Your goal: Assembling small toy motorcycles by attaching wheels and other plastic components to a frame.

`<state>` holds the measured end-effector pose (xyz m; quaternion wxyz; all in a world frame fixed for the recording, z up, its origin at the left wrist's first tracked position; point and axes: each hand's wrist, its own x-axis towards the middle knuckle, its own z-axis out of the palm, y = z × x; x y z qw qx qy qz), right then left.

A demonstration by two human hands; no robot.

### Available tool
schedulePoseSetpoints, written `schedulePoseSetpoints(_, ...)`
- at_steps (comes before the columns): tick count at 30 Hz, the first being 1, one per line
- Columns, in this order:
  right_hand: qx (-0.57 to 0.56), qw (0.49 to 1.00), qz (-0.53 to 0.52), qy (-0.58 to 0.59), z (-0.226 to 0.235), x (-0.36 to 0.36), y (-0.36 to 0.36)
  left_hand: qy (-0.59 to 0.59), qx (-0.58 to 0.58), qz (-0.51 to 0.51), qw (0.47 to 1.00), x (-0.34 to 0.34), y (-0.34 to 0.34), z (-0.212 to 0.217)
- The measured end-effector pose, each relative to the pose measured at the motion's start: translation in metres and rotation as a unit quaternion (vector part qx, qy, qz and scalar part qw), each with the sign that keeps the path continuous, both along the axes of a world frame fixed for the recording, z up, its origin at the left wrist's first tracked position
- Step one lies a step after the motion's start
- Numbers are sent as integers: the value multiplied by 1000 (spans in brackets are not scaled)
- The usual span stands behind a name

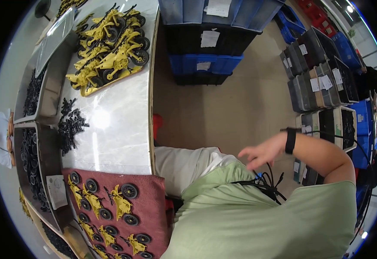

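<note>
My right hand (264, 152) is in the air in front of my green shirt, with a black band around its wrist. Its fingers are loosely stretched and apart, and I see nothing held in them. Nearest to it, just below, hang black cables (271, 184) beside my shirt. My left hand is out of the picture. On the table to the left, several yellow toy motorcycles (121, 203) with black wheels lie in rows on a dark red towel (151, 190). More toy motorcycles (110, 47) are heaped on a yellow tray (110, 85) at the far end.
Loose black parts (71, 125) lie on the white tabletop (123, 125). Grey bins of black pieces (52, 97) line its left side. Stacked blue and black crates (205, 64) stand beyond the table edge. More crates (313, 82) and people stand at the right.
</note>
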<state>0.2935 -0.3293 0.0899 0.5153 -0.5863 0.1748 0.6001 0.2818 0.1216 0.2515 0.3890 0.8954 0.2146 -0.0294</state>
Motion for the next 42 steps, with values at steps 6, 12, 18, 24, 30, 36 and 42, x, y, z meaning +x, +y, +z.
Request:
schedulePoseSetpoints(6,5,870,454,-193,16,21,58,-10,13,3,1000,-8,0,-4)
schedulePoseSetpoints(12,-22,912,397,104,-9,21,7,-16,2,16,1000,-12,3,-6)
schedulePoseSetpoints(18,25,921,374,106,1,27,0,8,16,34,999,-9,-6,-6)
schedulePoseSetpoints(24,91,951,295,-19,-32,22,-8,17,15,-35,999,4,-14,-6)
schedulePoseSetpoints(30,125,927,305,-180,-28,27,36,4,22,-52,998,2,-17,-3)
schedulePoseSetpoints(36,84,901,396,-152,-15,45,26,-23,37,-83,996,-2,-17,3)
schedulePoseSetpoints(42,67,902,411,-114,-8,40,17,7,38,-69,997,-3,-13,6)
